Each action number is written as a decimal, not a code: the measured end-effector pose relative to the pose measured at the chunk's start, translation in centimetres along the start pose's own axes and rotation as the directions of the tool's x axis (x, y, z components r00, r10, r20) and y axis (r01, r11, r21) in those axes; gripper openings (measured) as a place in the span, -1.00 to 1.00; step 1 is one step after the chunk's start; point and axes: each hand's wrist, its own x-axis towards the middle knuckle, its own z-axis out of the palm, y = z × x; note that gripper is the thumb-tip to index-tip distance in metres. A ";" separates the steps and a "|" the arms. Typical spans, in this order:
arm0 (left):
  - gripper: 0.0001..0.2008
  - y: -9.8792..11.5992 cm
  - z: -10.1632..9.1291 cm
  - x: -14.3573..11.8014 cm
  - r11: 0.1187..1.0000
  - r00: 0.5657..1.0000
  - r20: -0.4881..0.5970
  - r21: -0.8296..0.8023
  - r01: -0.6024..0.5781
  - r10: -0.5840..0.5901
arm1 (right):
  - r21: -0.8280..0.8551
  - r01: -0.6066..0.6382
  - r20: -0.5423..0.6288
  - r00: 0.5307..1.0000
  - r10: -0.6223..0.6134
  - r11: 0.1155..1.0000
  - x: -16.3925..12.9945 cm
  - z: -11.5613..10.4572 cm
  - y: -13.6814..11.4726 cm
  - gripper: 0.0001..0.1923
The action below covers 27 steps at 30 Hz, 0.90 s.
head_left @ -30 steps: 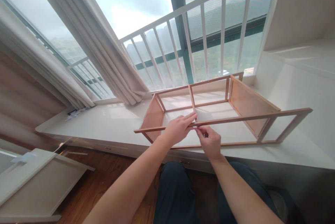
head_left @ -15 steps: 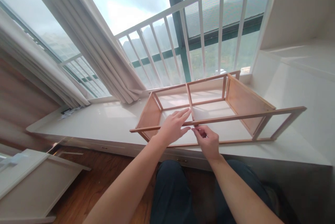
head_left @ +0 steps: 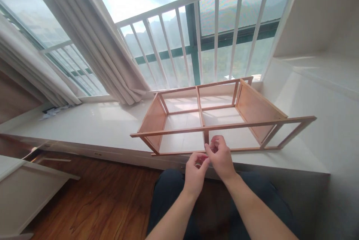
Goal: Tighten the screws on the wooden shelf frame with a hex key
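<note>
Wooden shelf frame (head_left: 221, 114) lies on its side on the white window ledge (head_left: 92, 126), near edge of ledge, right of the curtain (head_left: 92, 42). Left hand (head_left: 195, 174) and right hand (head_left: 221, 157) touch just below the frame's near rail (head_left: 224, 125), fingers curled, pinching together; whether something tiny sits between them, cannot tell. Neither grips the frame. White railing (head_left: 196, 38) behind, wood floor (head_left: 92, 199) below

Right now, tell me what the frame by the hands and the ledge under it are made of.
Frame: looks like light wood with a matt finish; warm tan, faint grain on its end panels. Ledge: glossy white, mirrors the window light; stone or laminate, cannot tell.
</note>
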 end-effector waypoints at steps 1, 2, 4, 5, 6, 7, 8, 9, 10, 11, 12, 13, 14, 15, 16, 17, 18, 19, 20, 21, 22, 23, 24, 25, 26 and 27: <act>-0.71 -0.5 0.6 0.0 0.999 1.000 0.012 -0.043 0.008 -0.007 | -0.013 -0.010 0.005 1.000 0.010 1.000 -0.1 -0.3 0.0 -0.82; -0.70 -0.7 1.1 0.0 0.997 1.000 0.015 -0.083 0.010 -0.008 | -0.023 -0.019 0.010 1.000 0.019 1.000 -0.2 -0.6 0.1 -0.81; -0.67 -0.8 1.7 0.3 0.987 1.000 0.006 -0.157 0.023 -0.023 | -0.036 -0.028 0.026 0.999 0.029 0.999 -0.2 -1.1 0.2 -0.77; -0.66 -0.7 1.9 0.5 0.979 0.999 0.004 -0.201 0.033 -0.033 | -0.039 -0.027 0.038 0.999 0.029 0.999 -0.2 -1.3 0.2 -0.74; -0.65 -0.6 2.0 0.8 0.969 0.999 0.007 -0.244 0.042 -0.042 | -0.041 -0.022 0.053 0.998 0.024 0.999 -0.3 -1.5 0.3 -0.70; -0.64 -0.5 2.1 1.0 0.958 0.999 0.013 -0.282 0.053 -0.051 | -0.042 -0.013 0.069 0.997 0.016 0.999 -0.4 -1.6 0.3 -0.64; -0.63 -0.4 2.2 1.2 0.947 0.998 0.022 -0.315 0.066 -0.062 | -0.044 -0.004 0.086 0.996 0.008 0.999 -0.5 -1.6 0.3 -0.58; -0.63 -0.3 2.3 1.5 0.935 0.997 0.029 -0.345 0.081 -0.076 | -0.047 0.002 0.100 0.995 0.003 0.999 -0.6 -1.7 0.3 -0.51; -0.63 -0.2 2.4 1.7 0.923 0.995 0.033 -0.372 0.099 -0.093 | -0.052 0.005 0.114 0.994 0.000 0.999 -0.8 -1.7 0.4 -0.45; -0.64 0.0 2.6 1.9 0.911 0.993 0.037 -0.395 0.117 -0.112 | -0.060 0.006 0.125 0.992 0.002 0.998 -0.9 -1.7 0.4 -0.40; -0.65 0.1 2.8 2.1 0.900 0.991 0.041 -0.414 0.134 -0.128 | -0.073 0.006 0.133 0.991 0.003 0.997 -1.0 -1.7 0.5 -0.37; -0.66 0.3 3.0 2.3 0.892 0.989 0.046 -0.428 0.145 -0.139 | -0.087 0.009 0.137 0.991 0.003 0.996 -1.1 -1.7 0.6 -0.36; -0.67 0.4 3.2 2.4 0.884 0.988 0.055 -0.440 0.156 -0.147 | -0.103 0.016 0.138 0.990 -0.002 0.995 -1.1 -1.7 0.6 -0.36; -0.67 0.6 3.3 2.5 0.876 0.986 0.066 -0.452 0.167 -0.154 | -0.119 0.024 0.135 0.991 -0.008 0.993 -1.1 -1.7 0.7 -0.36; -0.67 0.7 3.4 2.5 0.865 0.983 0.078 -0.466 0.184 -0.167 | -0.135 0.034 0.133 0.991 -0.015 0.990 -1.1 -1.7 0.7 -0.36; -0.66 0.9 3.4 2.6 0.850 0.979 0.088 -0.485 0.205 -0.185 | -0.148 0.042 0.134 0.991 -0.022 0.988 -1.2 -1.7 0.7 -0.36; -0.66 1.0 3.4 2.6 0.831 0.973 0.099 -0.508 0.228 -0.206 | -0.156 0.050 0.141 0.990 -0.028 0.987 -1.2 -1.7 0.6 -0.36; -0.66 1.0 3.3 2.7 0.809 0.968 0.110 -0.532 0.250 -0.227 | -0.161 0.056 0.152 0.988 -0.032 0.985 -1.3 -1.7 0.5 -0.35; -0.66 1.0 3.3 2.7 0.790 0.963 0.118 -0.552 0.267 -0.243 | -0.165 0.065 0.166 0.985 -0.037 0.984 -1.4 -1.6 0.3 -0.35; -0.67 1.0 3.1 2.7 0.776 0.960 0.122 -0.567 0.277 -0.253 | -0.170 0.075 0.181 0.982 -0.043 0.983 -1.5 -1.5 0.1 -0.35; -0.67 1.1 3.0 2.8 0.768 0.959 0.124 -0.577 0.280 -0.257 | -0.177 0.085 0.193 0.980 -0.050 0.981 -1.6 -1.4 0.0 -0.34; -0.68 1.1 2.9 2.8 0.767 0.959 0.121 -0.579 0.277 -0.255 | -0.189 0.094 0.197 0.979 -0.056 0.977 -1.8 -1.3 -0.2 -0.34; -0.67 1.1 2.9 2.9 0.771 0.961 0.114 -0.576 0.272 -0.254 | -0.203 0.102 0.198 0.978 -0.061 0.974 -1.9 -1.3 -0.3 -0.33; -0.67 1.2 2.8 2.9 0.778 0.962 0.102 -0.569 0.265 -0.253 | -0.215 0.109 0.198 0.978 -0.066 0.971 -2.0 -1.2 -0.4 -0.32; -0.67 1.3 2.8 2.9 0.787 0.964 0.089 -0.561 0.257 -0.252 | -0.222 0.114 0.200 0.977 -0.070 0.968 -2.1 -1.1 -0.5 -0.31; -0.67 1.4 2.8 2.9 0.795 0.965 0.074 -0.553 0.248 -0.250 | -0.226 0.118 0.203 0.977 -0.072 0.967 -2.1 -1.0 -0.5 -0.31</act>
